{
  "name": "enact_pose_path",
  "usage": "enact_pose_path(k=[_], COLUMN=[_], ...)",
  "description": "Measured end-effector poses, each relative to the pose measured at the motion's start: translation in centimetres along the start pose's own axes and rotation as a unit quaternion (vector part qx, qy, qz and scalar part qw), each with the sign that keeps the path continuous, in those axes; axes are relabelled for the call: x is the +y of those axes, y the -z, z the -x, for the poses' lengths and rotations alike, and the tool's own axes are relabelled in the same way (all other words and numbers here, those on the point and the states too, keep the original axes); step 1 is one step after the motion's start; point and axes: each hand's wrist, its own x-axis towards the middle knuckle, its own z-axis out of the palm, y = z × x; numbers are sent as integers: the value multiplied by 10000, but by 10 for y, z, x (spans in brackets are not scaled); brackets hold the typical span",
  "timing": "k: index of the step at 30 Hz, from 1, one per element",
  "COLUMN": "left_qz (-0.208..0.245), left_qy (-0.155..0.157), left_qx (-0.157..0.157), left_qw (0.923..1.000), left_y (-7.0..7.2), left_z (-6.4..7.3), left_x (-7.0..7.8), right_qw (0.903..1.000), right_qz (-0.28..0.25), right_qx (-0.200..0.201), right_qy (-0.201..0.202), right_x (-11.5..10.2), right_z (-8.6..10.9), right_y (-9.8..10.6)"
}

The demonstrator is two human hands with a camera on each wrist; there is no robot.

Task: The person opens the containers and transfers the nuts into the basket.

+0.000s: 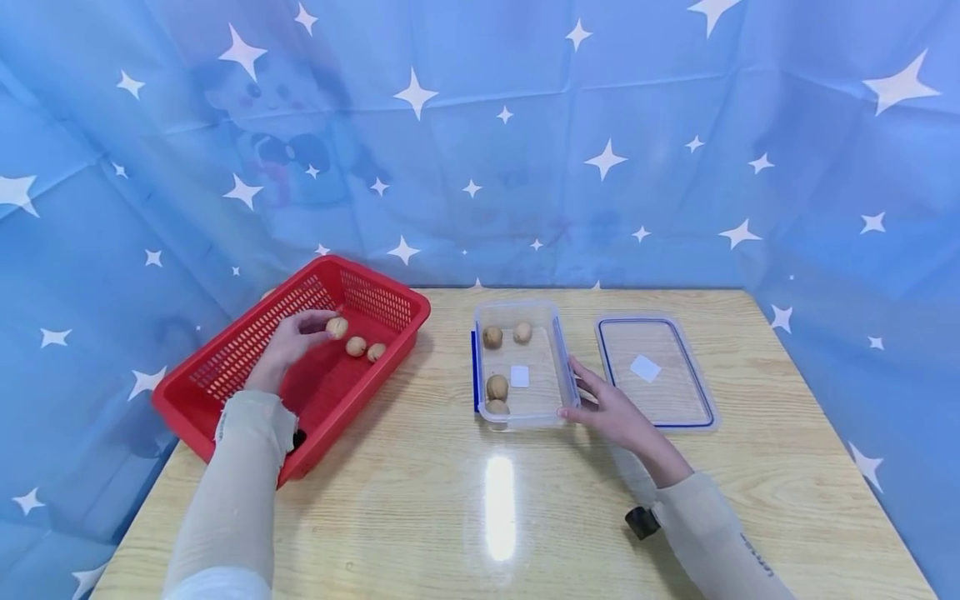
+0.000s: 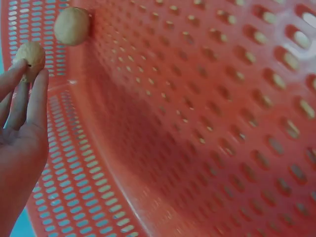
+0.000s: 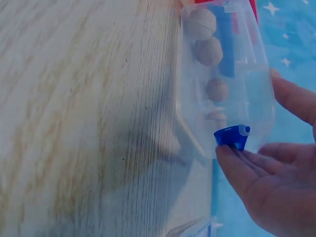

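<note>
My left hand (image 1: pixel 292 343) is inside the red basket (image 1: pixel 416 312), pinching a walnut (image 1: pixel 337 327) between thumb and fingertips. Close by on the basket floor lie two more walnuts, one walnut (image 1: pixel 356 346) nearer the hand. In the left wrist view the held walnut (image 2: pixel 30 57) shows beside the perforated wall. My right hand (image 1: pixel 611 410) grips the right side of a clear plastic container (image 1: pixel 536 412), thumb near its front corner. Its fingers touch a blue clip (image 3: pixel 232 137) in the right wrist view. Inside the container sit several walnuts, including a walnut (image 1: pixel 497 387) at the left.
A clear lid (image 1: pixel 693 400) with a blue seal lies on the wooden table (image 1: pixel 405 517), right of the container. Blue curtains (image 1: pixel 510 150) with white stars hang behind the table and at its sides. The basket stands at the table's left edge.
</note>
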Motion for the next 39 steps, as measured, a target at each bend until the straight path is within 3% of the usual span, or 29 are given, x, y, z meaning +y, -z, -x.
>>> enact_pose_path(k=[11,16,28,34,39], left_qz=[-67,-205,-343,183,910], left_qy=[792,684,497,305,9], left_qx=[-397,-534,-763,-704,-635], left_qw=[9960,9960,9953,9969,9938], left_y=[-4,-4,-1,2,5], left_z=[-3,-5,-6,-7,-5], left_x=[-27,-33,-29,-30,-23], right_qw=[10000,10000,10000,10000,10000], right_qz=[-28,2,-31,-48,-38], right_qx=[-32,-26,0,24,15], right_qy=[-24,-39,-15,-5,31], right_x=[0,-1,0,1,0], right_z=[1,1,0,0,0], right_y=[-1,-1,-1,-1,-1])
